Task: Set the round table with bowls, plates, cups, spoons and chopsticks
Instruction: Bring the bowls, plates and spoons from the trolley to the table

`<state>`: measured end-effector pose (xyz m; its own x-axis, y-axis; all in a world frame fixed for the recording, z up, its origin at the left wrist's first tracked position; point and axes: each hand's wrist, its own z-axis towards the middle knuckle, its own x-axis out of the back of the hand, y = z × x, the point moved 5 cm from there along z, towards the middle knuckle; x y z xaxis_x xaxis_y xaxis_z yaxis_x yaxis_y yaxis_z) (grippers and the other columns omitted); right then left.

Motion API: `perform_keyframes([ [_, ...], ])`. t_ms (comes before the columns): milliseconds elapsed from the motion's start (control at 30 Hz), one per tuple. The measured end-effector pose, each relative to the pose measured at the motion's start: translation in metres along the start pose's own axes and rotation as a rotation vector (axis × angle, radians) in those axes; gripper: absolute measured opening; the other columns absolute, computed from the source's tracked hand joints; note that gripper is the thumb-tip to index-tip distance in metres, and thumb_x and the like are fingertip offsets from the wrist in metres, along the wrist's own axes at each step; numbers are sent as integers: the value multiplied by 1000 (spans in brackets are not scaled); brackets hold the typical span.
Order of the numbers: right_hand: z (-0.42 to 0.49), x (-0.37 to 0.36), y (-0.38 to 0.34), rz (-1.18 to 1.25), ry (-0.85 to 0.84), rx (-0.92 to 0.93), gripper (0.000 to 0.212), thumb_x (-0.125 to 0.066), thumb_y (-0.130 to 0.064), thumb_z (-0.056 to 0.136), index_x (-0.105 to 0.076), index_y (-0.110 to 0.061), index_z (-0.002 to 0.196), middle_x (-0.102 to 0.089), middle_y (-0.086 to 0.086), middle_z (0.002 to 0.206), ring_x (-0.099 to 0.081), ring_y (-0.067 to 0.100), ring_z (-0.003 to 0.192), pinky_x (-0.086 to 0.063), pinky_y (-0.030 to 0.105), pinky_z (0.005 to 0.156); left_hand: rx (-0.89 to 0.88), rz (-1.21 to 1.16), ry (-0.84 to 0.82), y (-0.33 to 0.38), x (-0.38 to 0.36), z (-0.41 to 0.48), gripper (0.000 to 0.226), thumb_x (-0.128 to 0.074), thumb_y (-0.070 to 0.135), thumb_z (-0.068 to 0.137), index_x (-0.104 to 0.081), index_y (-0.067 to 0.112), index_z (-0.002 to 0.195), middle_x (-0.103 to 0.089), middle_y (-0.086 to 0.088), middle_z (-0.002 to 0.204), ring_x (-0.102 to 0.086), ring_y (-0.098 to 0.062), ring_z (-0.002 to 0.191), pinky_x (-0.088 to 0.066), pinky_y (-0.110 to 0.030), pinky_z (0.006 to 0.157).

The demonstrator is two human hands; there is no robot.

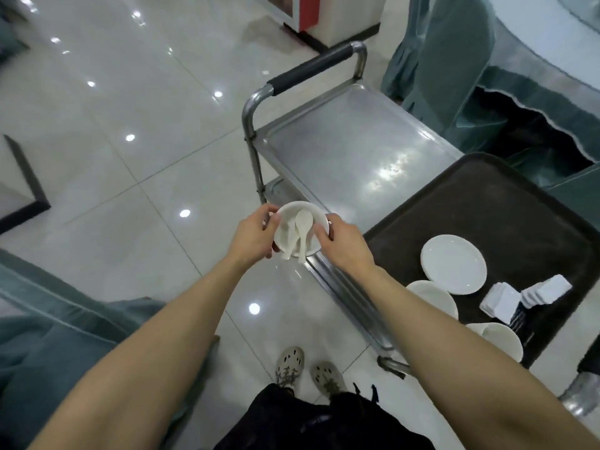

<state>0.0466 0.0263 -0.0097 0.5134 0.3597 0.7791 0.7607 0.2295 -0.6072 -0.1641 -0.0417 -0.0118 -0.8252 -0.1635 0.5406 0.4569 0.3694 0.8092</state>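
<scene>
A small white bowl (293, 219) with two white spoons (303, 232) lying in it is held in the air beside the steel cart (344, 157). My left hand (255, 233) grips the bowl's left rim. My right hand (344, 241) grips its right rim. On the cart lies a dark brown tray (493, 209) carrying a stack of white plates (453, 263), more white bowls (433, 297) near its front edge, and white square dishes (526, 295).
The round table (558, 37) with a green cloth and a glass turntable is at the top right, with a green covered chair (454, 63) beside it. Another green chair (48, 319) stands at my left. Shiny tiled floor spreads to the left.
</scene>
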Motion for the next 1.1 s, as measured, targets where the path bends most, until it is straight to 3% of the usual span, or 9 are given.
perform_keyframes([
  [133, 2, -17, -31, 31, -89, 120, 42, -42, -58, 105, -62, -26, 123, -69, -7, 94, -65, 20, 87, -58, 46, 79, 92, -33, 122, -23, 25, -32, 17, -47, 47, 111, -60, 38, 117, -72, 11, 63, -70, -16, 49, -49, -19, 44],
  [333, -7, -44, -63, 27, -225, 269, 34, -48, -51, 107, -65, -23, 113, -66, -4, 83, -64, 21, 78, -55, 44, 73, 219, -58, 249, -59, 40, -88, 20, -41, 54, 109, -56, 44, 117, -75, 3, 67, -71, -20, 51, -60, -36, 61],
  [467, -24, -65, -81, -12, -308, 356, 33, -48, -51, 107, -64, -22, 113, -63, -4, 78, -61, 18, 74, -44, 37, 65, 288, -71, 368, -80, 46, -133, 20, -40, 54, 110, -56, 45, 118, -75, 4, 68, -71, -19, 50, -57, -33, 59],
  [700, -66, -107, -120, -35, -480, 544, 35, -46, -47, 110, -64, -19, 123, -67, -1, 86, -65, 21, 80, -54, 41, 73, 381, -70, 546, -108, 55, -219, 24, -41, 53, 111, -56, 38, 122, -75, 8, 68, -70, -18, 48, -55, -27, 54],
  [900, -112, -152, -170, -35, -606, 681, 35, -48, -42, 111, -65, -15, 127, -68, 0, 87, -64, 24, 80, -49, 39, 73, 509, -86, 746, -137, 76, -300, 17, -46, 50, 110, -59, 41, 116, -72, 6, 72, -69, -15, 50, -49, -19, 48],
  [1100, -168, -210, -229, -49, -736, 826, 33, -50, -43, 110, -66, -18, 123, -69, -2, 87, -66, 23, 81, -56, 43, 76, 640, -128, 862, -178, 97, -387, 15, -43, 53, 109, -56, 46, 111, -73, 6, 63, -68, -19, 45, -60, -35, 54],
])
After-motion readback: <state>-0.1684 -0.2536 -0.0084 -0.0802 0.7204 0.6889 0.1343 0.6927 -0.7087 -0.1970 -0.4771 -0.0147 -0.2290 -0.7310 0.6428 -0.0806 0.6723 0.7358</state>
